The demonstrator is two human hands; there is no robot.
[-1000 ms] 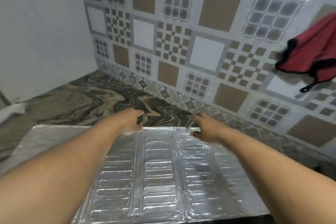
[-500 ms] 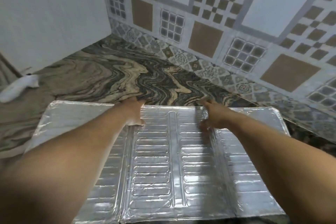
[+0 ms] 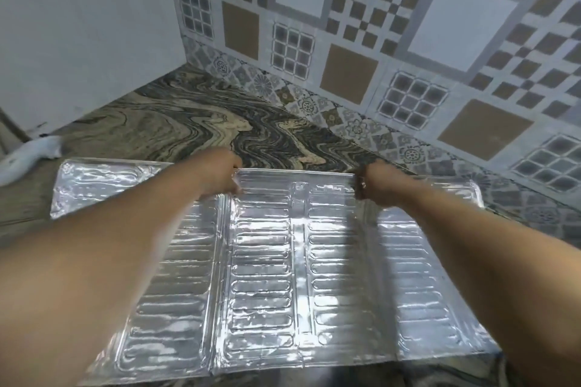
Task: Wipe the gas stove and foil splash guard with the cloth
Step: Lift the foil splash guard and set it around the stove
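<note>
The foil splash guard (image 3: 283, 261), a ribbed silver sheet in folding panels, lies spread flat on the marbled counter (image 3: 195, 126). My left hand (image 3: 220, 174) is closed on its far edge left of centre. My right hand (image 3: 374, 184), wearing a ring, is closed on the same far edge further right. Both forearms reach across the foil. A white cloth (image 3: 31, 154) lies on the counter at the far left, away from both hands. No gas stove is in view.
A patterned tiled wall (image 3: 377, 41) runs along the back and right of the counter. A plain white wall (image 3: 78, 25) closes the left side. Bare counter shows between the foil's far edge and the tiles.
The view has tilted down and moved closer; the red cloth on the wall has left the frame. Both hands have closed on the foil's far edge.
</note>
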